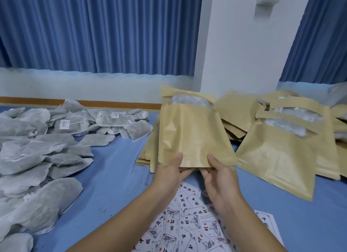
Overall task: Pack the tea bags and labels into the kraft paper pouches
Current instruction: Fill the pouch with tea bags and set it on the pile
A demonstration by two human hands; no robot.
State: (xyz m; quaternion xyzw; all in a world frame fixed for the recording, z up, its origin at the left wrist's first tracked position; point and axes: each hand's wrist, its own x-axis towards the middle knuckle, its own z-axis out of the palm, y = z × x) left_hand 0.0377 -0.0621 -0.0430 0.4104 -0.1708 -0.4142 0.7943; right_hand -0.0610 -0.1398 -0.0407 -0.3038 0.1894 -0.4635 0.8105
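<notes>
I hold a kraft paper pouch (193,133) upright above the blue table, its clear window at the top showing pale contents. My left hand (170,173) pinches its bottom edge at the left, thumb on the front. My right hand (218,173) pinches the bottom edge at the right. Under the pouch lies a flat stack of empty pouches (145,156). Grey tea bags (37,152) are heaped over the left half of the table. Printed labels (189,227) lie scattered near me, below my wrists.
Filled kraft pouches (277,152) are piled at the right, some overlapping. Another label sheet (268,225) lies at the lower right. A white pillar (244,45) and blue curtains (93,30) stand behind the table's far edge.
</notes>
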